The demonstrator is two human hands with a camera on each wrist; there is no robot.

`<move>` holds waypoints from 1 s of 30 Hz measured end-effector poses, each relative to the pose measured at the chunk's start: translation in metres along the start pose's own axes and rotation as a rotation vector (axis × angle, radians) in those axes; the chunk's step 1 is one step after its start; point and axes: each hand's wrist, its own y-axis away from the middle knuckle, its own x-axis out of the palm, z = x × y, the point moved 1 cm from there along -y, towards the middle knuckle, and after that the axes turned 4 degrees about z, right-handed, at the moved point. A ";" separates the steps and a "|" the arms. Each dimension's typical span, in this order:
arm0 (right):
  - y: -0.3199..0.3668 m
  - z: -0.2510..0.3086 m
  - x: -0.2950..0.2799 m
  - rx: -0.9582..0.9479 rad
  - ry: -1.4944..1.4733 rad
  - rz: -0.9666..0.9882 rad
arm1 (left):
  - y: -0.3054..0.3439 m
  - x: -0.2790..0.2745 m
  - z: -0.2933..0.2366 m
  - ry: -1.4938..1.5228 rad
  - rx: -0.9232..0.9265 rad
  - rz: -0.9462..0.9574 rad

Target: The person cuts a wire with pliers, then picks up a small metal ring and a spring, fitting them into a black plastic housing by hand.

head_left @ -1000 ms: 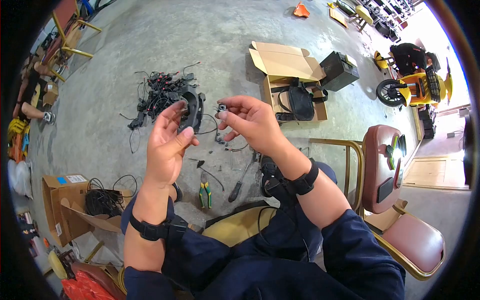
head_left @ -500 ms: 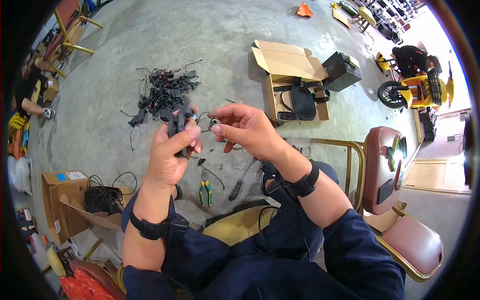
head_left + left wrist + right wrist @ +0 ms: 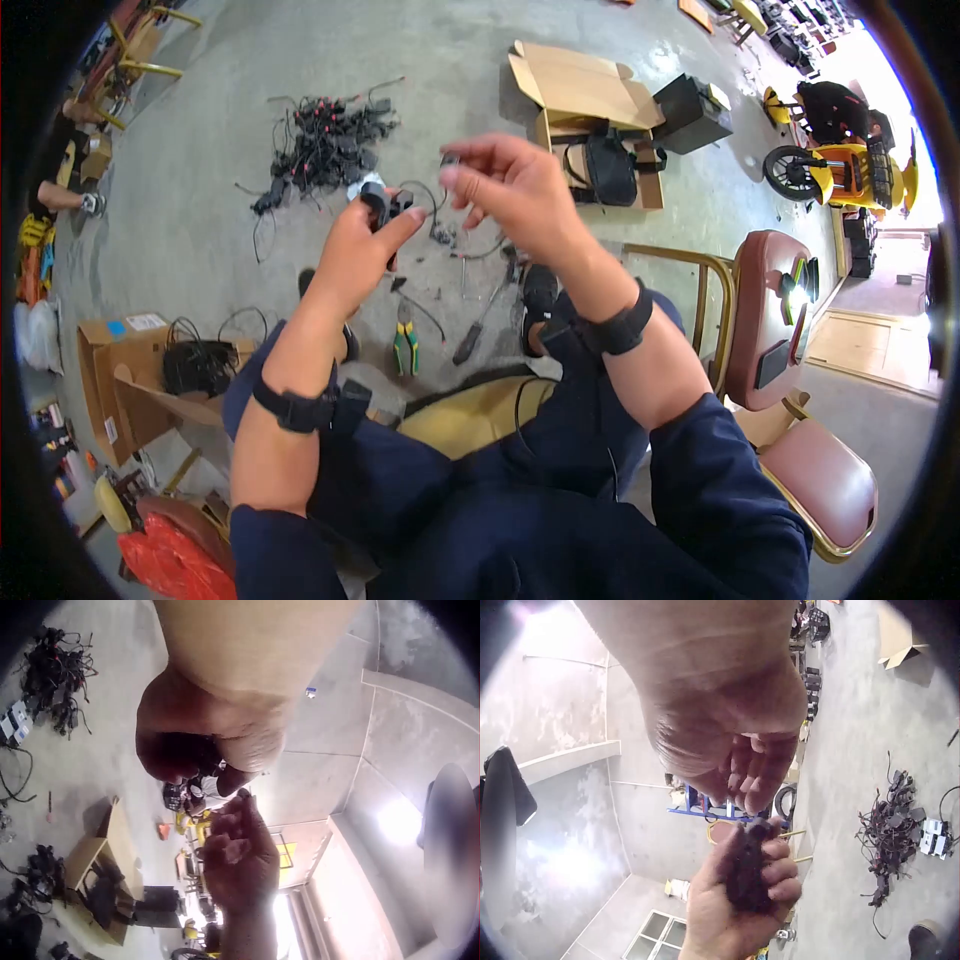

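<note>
My left hand (image 3: 352, 260) grips a black curved plastic housing (image 3: 375, 203) in the head view. The right wrist view shows the fingers wrapped round that housing (image 3: 748, 874), thumb along one side. Off to the right, and a little farther forward, my right hand (image 3: 525, 195) pinches a small dark cylindrical piece (image 3: 451, 160) between thumb and fingertips. A gap separates the two hands. Beyond them on the floor lies a tangled heap of black cables and connectors (image 3: 325, 145), with a small white-and-blue item (image 3: 933, 838) beside it.
Green-handled pliers (image 3: 405, 345), a screwdriver (image 3: 468, 342) and loose small parts lie on the floor by the feet. An open cardboard box (image 3: 648, 190) holds black gear, with a black box (image 3: 692, 112) beside it. Another carton (image 3: 125, 375) stands left, a chair (image 3: 765, 310) right.
The left hand has turned the black housing over and moved it slightly. The right hand has lifted the small piece up and away from it. The head view has shifted.
</note>
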 end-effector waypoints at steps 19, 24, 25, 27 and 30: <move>0.042 0.012 -0.050 -0.070 0.317 -0.199 | -0.028 0.095 0.332 -0.836 -0.420 0.028; 0.037 0.008 -0.047 0.054 0.340 -0.185 | -0.022 0.108 0.336 -0.986 -0.560 0.109; 0.036 0.005 -0.047 0.046 0.362 -0.171 | -0.022 0.108 0.333 -0.997 -0.538 0.095; 0.033 0.001 -0.042 0.042 0.404 -0.153 | -0.026 0.108 0.333 -1.000 -0.519 0.077; 0.029 0.003 -0.032 0.046 0.491 -0.115 | -0.025 0.107 0.334 -0.902 -0.518 -0.009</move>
